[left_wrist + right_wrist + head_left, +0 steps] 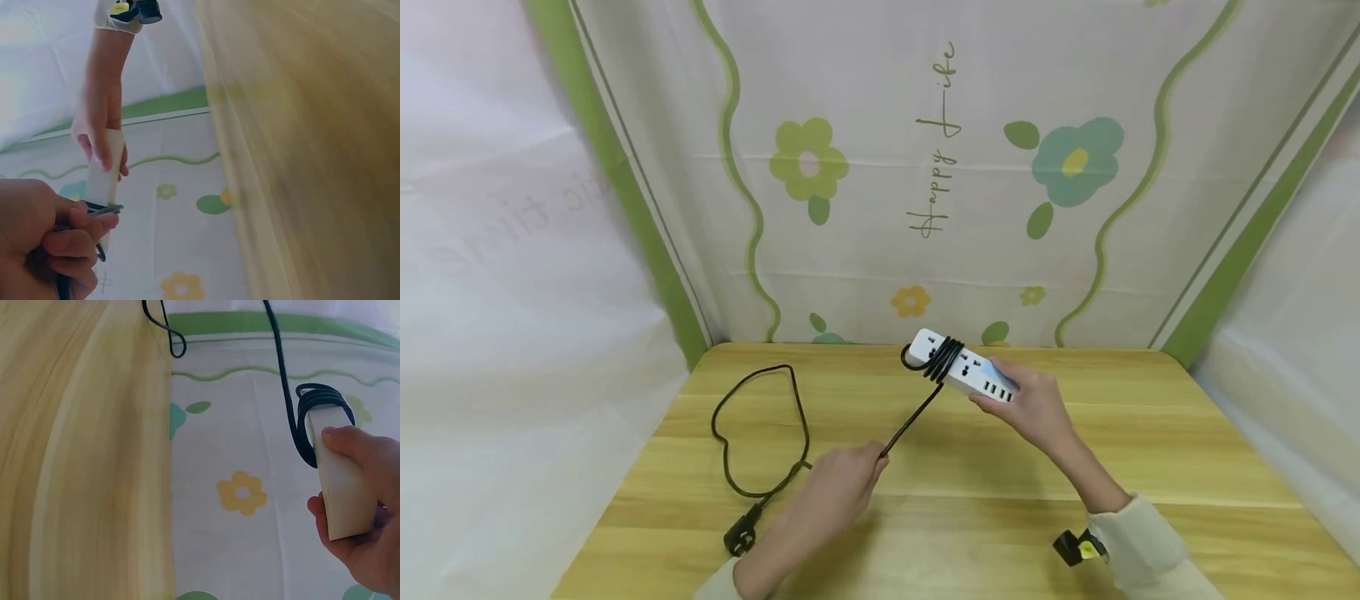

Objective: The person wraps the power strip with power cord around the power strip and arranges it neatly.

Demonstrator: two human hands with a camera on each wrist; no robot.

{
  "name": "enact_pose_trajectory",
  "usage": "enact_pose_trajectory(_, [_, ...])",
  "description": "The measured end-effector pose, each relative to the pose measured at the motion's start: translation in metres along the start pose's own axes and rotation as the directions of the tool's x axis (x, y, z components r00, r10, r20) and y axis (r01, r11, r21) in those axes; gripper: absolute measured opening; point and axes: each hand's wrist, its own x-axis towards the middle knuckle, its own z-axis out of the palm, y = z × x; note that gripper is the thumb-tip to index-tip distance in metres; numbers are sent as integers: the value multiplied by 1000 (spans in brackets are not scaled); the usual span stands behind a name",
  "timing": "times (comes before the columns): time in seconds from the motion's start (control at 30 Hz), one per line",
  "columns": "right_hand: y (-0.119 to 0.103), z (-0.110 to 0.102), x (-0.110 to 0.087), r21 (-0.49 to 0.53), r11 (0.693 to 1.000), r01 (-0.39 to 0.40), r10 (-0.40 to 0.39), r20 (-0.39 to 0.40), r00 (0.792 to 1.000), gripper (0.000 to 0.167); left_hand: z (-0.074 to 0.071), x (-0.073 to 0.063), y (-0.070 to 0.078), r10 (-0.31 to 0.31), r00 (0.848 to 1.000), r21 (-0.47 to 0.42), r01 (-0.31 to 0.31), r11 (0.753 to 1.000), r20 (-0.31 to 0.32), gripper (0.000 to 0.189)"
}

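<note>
Currently the right hand (1032, 406) grips a white power strip (976, 377) by its end with the row of USB ports, holding it tilted above the far half of the wooden surface (970, 525). Several turns of black power cord (912, 419) are wound round the strip toward its other end. From there the cord runs straight down to the left hand (844, 483), whose curled fingers hold it. The rest lies in a loose loop at left, and its black plug (742, 532) rests on the surface beside the left forearm.
</note>
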Motion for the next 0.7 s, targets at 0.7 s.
enact_pose_trajectory(0.7, [6, 27, -12, -142, 990, -6, 24, 127, 992, 58, -25, 6, 2, 166, 973, 248, -123, 961, -162, 25])
